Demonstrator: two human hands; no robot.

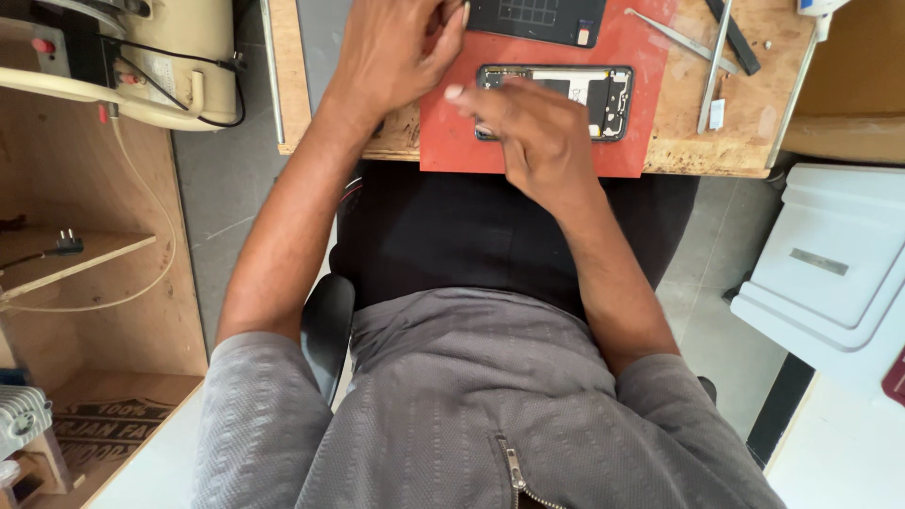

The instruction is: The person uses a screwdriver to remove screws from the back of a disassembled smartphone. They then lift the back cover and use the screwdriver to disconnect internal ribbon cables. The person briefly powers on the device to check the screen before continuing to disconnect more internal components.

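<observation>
Red work mat (452, 141) carries an opened smartphone (584, 94) under the pressing, empty right hand (537, 132); left hand (396, 52) curled, grasp indeterminate; excess pressure risks damaging exposed internals.

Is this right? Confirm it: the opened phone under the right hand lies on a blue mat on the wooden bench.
Not quite. In the head view the mat is red, not blue. The opened phone does lie on it, under the right hand, on the wooden bench.

Opened phone (584, 94) on mat (452, 141), mat on workbench (698, 141); tweezers (674, 36) right of phone; dark panel (537, 19) behind it.
</observation>
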